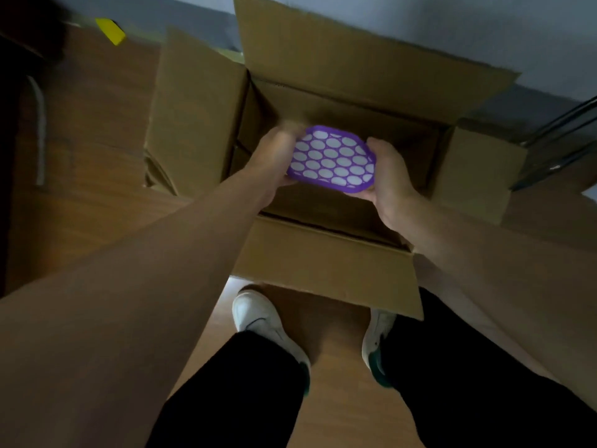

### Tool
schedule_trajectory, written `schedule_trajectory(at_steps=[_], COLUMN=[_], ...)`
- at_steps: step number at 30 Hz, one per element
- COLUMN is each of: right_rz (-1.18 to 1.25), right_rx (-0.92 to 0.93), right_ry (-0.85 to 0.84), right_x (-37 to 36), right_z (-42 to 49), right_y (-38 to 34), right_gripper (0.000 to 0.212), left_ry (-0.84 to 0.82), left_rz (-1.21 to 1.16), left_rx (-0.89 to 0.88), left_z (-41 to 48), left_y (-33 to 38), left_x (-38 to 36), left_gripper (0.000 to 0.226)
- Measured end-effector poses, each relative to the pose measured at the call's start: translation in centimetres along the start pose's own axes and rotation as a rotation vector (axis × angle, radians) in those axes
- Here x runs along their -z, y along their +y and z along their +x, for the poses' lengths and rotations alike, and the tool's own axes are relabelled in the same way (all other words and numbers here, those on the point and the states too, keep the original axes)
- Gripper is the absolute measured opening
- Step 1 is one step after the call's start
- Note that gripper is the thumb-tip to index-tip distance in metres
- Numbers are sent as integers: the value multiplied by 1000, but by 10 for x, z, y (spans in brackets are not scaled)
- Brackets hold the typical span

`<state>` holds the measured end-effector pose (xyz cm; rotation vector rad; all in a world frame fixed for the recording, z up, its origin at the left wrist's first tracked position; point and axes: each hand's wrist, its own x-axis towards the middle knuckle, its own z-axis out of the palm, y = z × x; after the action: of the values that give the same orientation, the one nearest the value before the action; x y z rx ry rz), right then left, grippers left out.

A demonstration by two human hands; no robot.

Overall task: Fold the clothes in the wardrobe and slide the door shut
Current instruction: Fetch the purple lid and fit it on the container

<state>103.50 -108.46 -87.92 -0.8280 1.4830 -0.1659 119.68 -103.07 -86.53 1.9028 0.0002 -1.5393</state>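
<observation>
Purple pad (332,158) sits at the middle of the view, held between both hands above the open box (323,263). The left hand (274,156) takes it at its 9 o'clock edge. This hand is blurred, but fingertips show curled under the rim at about 8 o'clock. The right hand (392,181) grips the 3 o'clock edge, with its thumb on top near 2 o'clock and its fingers curled beneath from 4 to 5 o'clock. Between the two grips the pad's face is bare and tilted toward the camera.

It is flat and roundish with blunt corners. It has a purple rim and a purple lattice over white oval cells set in rows. Whether it is soft or stiff cannot be told.

The box is brown cardboard with four flaps spread out. Its 12 o'clock flap rises against a grey wall (484,27), and its 6 o'clock flap hangs over two white shoes (261,318). Black trousers (245,399) fill the 6 o'clock corner. The floor (97,140) is wood, with a small yellow thing (110,31) at 11 o'clock and dark rods (562,140) at 3 o'clock.
</observation>
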Motion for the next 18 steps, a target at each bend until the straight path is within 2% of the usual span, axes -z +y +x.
schedule_trajectory(at_steps=[8, 13, 16, 18], right_rz=[-12, -76, -219, -237], right_rx=[-170, -210, -129, -28], right_ry=[-1, 31, 37, 58], right_x=[-15, -12, -7, 0], right_z=[81, 86, 70, 49], right_y=[50, 58, 46, 32], right_gripper=[36, 29, 42, 32], left_ry=[64, 49, 23, 21], left_rz=[99, 156, 289, 449], left_rx=[116, 123, 106, 92], left_z=[74, 78, 65, 47], left_y=[-38, -43, -38, -28], left_x=[-10, -10, -5, 2], left_gripper=[34, 14, 36, 60])
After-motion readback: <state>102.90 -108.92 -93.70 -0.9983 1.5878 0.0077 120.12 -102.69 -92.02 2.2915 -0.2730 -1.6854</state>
